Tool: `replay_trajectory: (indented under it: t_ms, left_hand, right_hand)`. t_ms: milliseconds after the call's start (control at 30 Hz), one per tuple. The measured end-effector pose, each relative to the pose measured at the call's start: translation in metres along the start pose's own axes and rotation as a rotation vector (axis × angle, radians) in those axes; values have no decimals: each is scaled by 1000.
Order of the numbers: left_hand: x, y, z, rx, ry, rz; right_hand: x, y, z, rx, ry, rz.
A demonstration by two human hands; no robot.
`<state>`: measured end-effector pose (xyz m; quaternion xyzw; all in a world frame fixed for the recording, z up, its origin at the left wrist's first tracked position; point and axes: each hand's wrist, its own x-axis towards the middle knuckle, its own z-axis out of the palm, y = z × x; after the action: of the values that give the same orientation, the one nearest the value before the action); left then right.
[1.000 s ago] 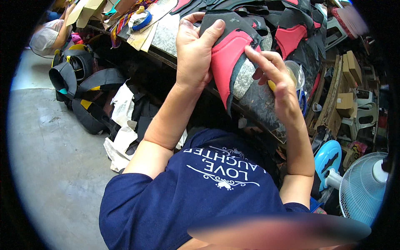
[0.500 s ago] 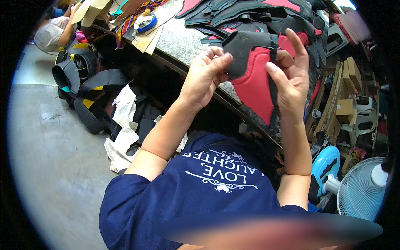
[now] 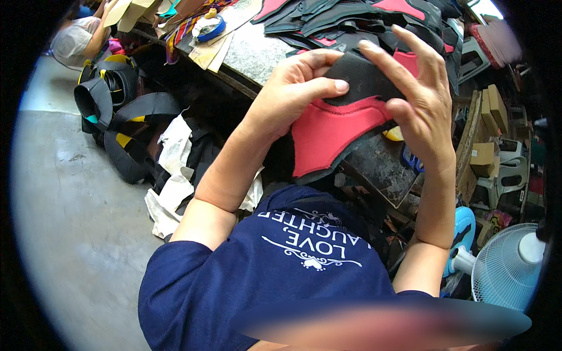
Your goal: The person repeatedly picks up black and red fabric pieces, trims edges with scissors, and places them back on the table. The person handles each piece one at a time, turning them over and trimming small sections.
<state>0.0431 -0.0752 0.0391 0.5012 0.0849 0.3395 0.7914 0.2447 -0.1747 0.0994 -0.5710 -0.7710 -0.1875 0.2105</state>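
My left hand (image 3: 298, 88) pinches a black-and-red sewn fabric piece (image 3: 331, 137) by its left side, thumb on the near face. The black part is at the top, and the red panel with its curved seam hangs below, tilted. Beside the piece's right end, my right hand (image 3: 424, 96) has its fingers spread. Its index fingertip is at the black top edge and its thumb is close to the red panel's right corner; a firm grip does not show. A pile of similar black and red pieces (image 3: 345, 20) lies behind on the worktable (image 3: 249, 55).
A blue roll (image 3: 218, 34) sits on the table's far left. Under the right hand are blue loops (image 3: 410, 159) and a yellow item (image 3: 394, 134). Black straps (image 3: 143, 111) and white scraps (image 3: 175, 146) lie on the left floor. A fan (image 3: 506, 269) stands right; another person (image 3: 79, 41) is far left.
The fabric piece has turned, its red lower end swinging left and toward me. My right hand has moved right and spread its fingers, while my left hand keeps its pinch.
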Motion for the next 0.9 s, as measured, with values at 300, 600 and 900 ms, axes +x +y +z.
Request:
replay_trajectory:
  t_ms: [300,600,900]
  left_hand:
    - [0,7,9,116,2,-17]
    - [0,5,2,70,36,27]
    - [4,4,-5,2,72,50]
  right_hand:
    - [7,-8,-21,-328,16,-119]
    - [2,7,-11,568,30,158]
    - [-11,-2,12,1084,-167,276]
